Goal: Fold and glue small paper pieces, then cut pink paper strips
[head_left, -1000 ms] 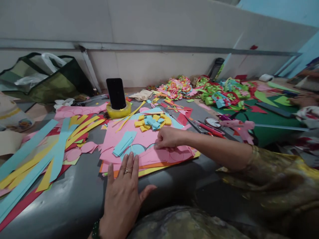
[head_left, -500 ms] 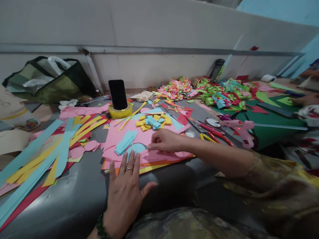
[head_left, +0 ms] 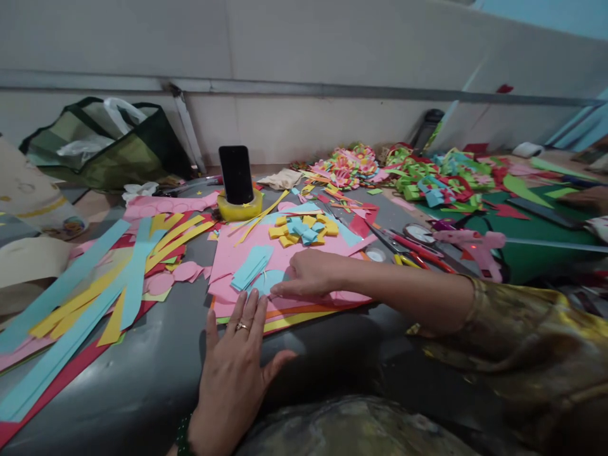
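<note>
Fingers spread, my left hand (head_left: 237, 364) lies with its fingertips on the front edge of the pink sheets (head_left: 225, 259), by a light blue paper circle (head_left: 270, 278). My right hand (head_left: 306, 272) is closed over the right side of that circle, its fingertips low on the paper; what they hold, if anything, is hidden. A stack of light blue strips (head_left: 251, 267) lies just left of the circle. Behind my right hand sits a heap of folded yellow and blue pieces (head_left: 304, 229).
A phone (head_left: 236, 174) stands in a yellow tape roll (head_left: 240, 206). Long paper strips (head_left: 137, 272) spread at left, near a green bag (head_left: 109, 145). Scissors and pliers (head_left: 418, 250) and a pink glue gun (head_left: 475, 244) lie at right. Another person's hand (head_left: 586, 197) shows at far right.
My right hand has moved left and slightly down over the blue circle. My left hand keeps its place near the front edge. The whole view has shifted a little.
</note>
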### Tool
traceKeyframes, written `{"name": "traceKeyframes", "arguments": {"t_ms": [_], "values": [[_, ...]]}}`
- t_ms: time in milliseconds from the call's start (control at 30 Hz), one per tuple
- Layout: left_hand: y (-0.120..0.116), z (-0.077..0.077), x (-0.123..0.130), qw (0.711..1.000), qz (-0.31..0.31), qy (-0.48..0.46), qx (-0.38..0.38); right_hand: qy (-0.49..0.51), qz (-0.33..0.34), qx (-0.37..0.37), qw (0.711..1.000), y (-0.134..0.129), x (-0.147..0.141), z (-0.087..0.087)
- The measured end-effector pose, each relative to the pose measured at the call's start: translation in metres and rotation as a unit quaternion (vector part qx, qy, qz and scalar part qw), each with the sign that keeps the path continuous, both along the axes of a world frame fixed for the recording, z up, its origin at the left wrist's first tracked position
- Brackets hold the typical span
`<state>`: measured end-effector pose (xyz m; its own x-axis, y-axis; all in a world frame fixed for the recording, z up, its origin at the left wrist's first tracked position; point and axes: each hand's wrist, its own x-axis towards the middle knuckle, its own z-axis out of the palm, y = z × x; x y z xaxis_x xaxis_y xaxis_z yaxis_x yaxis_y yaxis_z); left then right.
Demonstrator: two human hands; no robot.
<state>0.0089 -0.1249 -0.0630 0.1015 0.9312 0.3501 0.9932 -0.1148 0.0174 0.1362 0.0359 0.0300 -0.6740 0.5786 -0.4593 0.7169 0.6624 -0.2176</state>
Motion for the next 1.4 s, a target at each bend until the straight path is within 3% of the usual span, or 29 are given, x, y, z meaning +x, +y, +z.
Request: {"name": "traceKeyframes", "arguments": {"t_ms": [133,467,667,867,1033,1267,1400], "values": [[0.000,0.000,-0.001,1.000,-0.005,-0.001,0.002,-0.042,0.017,0.066,0.997,0.000,-0.009,-0.007],[0.001,0.004,-0.003,1.000,-0.003,-0.025,-0.014,-0.095,0.022,0.040,0.994,-0.004,-0.018,0.008],[0.001,0.010,-0.003,0.999,0.000,-0.035,-0.025,-0.096,0.021,0.033,0.995,0.002,-0.014,0.006],[0.001,0.010,-0.003,0.999,-0.001,-0.047,-0.026,-0.084,0.007,-0.020,0.996,0.008,-0.003,0.007],[0.003,0.012,-0.001,0.999,0.001,-0.040,-0.029,-0.087,-0.016,-0.025,0.996,0.013,0.000,0.006],[0.005,0.010,-0.004,0.999,-0.009,-0.027,-0.024,-0.071,-0.031,0.011,0.997,0.021,0.011,0.024],[0.006,0.006,-0.004,1.000,-0.012,0.006,-0.007,-0.053,-0.041,0.013,0.998,0.019,0.014,0.016]]}}
